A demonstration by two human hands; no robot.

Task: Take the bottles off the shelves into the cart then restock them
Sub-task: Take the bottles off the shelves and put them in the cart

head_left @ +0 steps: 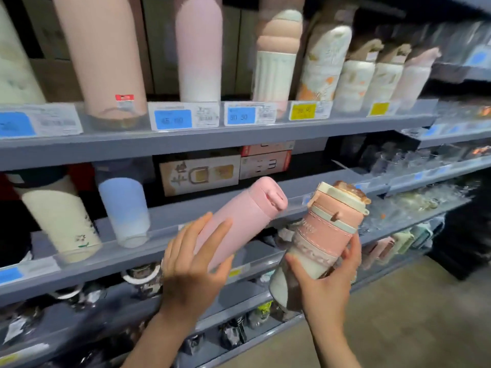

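A plain pink bottle (239, 221) lies slanted in the air in front of the middle shelf (186, 208), its long axis running from lower left up to upper right, with the rounded cap end pointing up and right toward the shelf's open stretch. Its lower end rests against the palm of the left hand (194, 264), whose fingers are fairly straight and spread along the body rather than wrapped tight; the thumb seems to support it from below. The bottle is smooth, matte, pale pink, with a small loop or tab on its lid.

Just to its right, not touching so far as can be told, the right hand (326, 282) grips a second bottle (318, 240), fingers and thumb curled around its lower half. This one is banded pink and cream, with stitched-looking trim and a cream lid topped by a brown decoration, and it also tilts up and to the right.

The middle shelf holds a blue-to-white bottle (125, 211) and a cream flowered bottle (61, 219) to the left, and cardboard boxes (199, 173) behind. The upper shelf (212, 136) carries taller pastel bottles and price labels (172, 119). No cart is in view, so I cannot tell whether the bottles are coming off or going back.
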